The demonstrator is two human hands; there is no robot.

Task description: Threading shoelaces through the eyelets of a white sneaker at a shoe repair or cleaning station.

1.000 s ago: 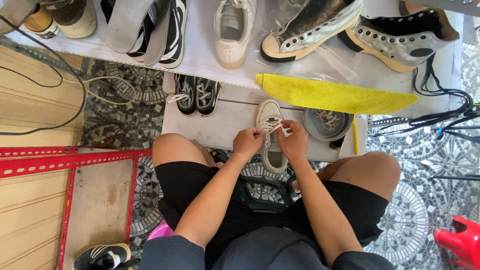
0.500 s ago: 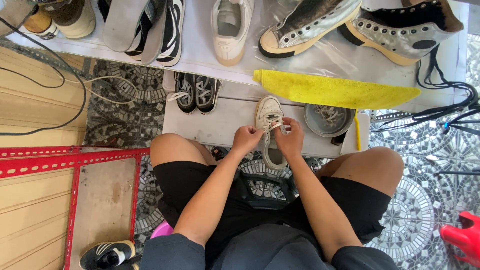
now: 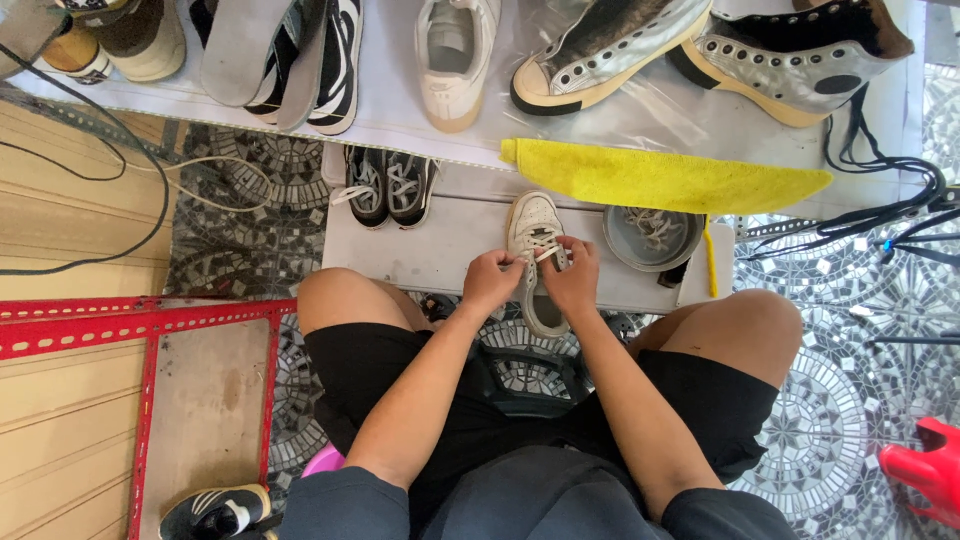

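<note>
The sneaker (image 3: 533,240) lies on the bench (image 3: 420,255), heel over the near edge. Left of the sneaker stands a pair of shoes (image 3: 386,187); right of it a bowl (image 3: 652,238); behind it hangs a cloth (image 3: 660,178).

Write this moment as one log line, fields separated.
left hand: holds lace | right hand: holds lace | white sneaker: on grey bench

Two silver high-tops (image 3: 610,50) (image 3: 800,60) (both unlaced), one yellow cloth (image 3: 660,178)
</note>
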